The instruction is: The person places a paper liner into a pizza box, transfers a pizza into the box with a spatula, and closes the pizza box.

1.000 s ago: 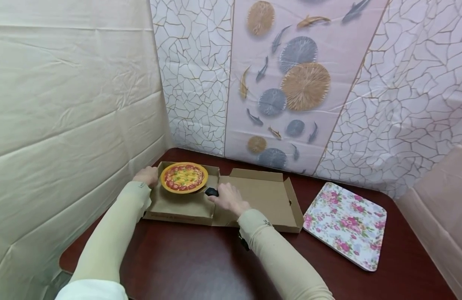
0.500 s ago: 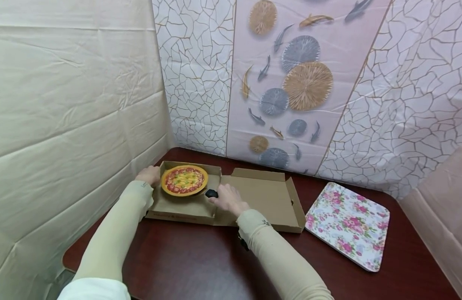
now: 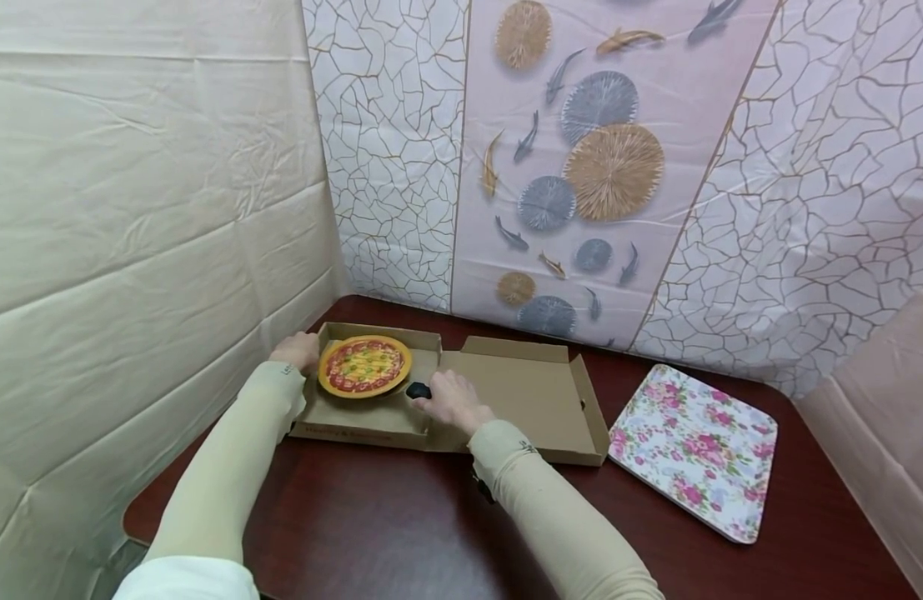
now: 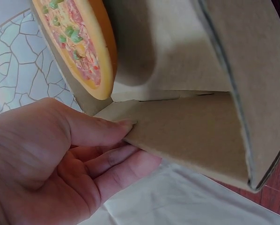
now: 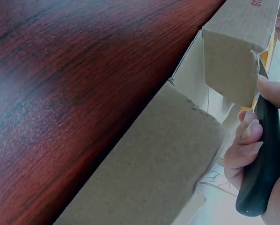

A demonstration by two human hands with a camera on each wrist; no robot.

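Observation:
In the head view, a toy-like pizza with a yellow crust is tilted above the floor of an open cardboard pizza box; a shadow lies below it. My left hand pinches the box's left side wall between thumb and fingers, as the left wrist view shows on the cardboard wall. My right hand grips the black handle of a server whose blade is mostly hidden, apparently under the pizza. That hand is over the fold between box and lid.
The box lid lies opened flat to the right, with raised side flaps. Farther right a white floral tray rests on the dark red table. Fabric-covered walls stand close at the left and back.
The pizza has come slightly down and nearer to me, and lately a little left, along with the black handle and my right hand. My left hand stays at the box wall.

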